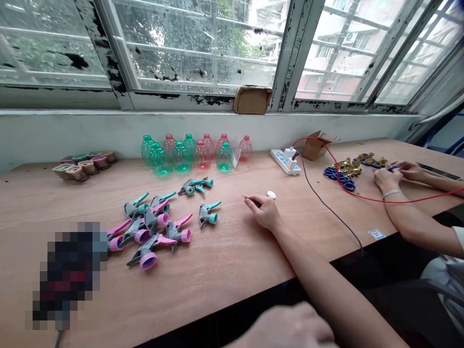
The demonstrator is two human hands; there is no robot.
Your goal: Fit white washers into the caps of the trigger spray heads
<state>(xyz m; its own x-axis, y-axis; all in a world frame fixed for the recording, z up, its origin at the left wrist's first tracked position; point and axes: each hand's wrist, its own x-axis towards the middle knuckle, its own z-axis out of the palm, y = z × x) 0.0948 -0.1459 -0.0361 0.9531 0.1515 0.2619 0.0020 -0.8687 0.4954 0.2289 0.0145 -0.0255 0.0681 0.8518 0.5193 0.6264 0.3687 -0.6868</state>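
My right hand [266, 211] rests on the wooden table [224, 270], fingers pinched on a thin metal piece [243, 196] that points left. A small white round thing [271, 195] lies just behind the hand. To its left lie several grey spray trigger heads with pink or teal nozzles [152, 227]; the nearest one [207, 214] is teal. Only the blurred back of my left hand [290, 329] shows at the bottom edge, off the table, with its fingers hidden.
Green and pink plastic bottles [188, 152] stand by the wall, small pots [83, 166] at the far left. A power strip [286, 161] trails red and black cables. At the right, a co-worker's hands [389, 178] handle brass and blue rings [344, 174]. A pixelated dark object [68, 275] sits front left.
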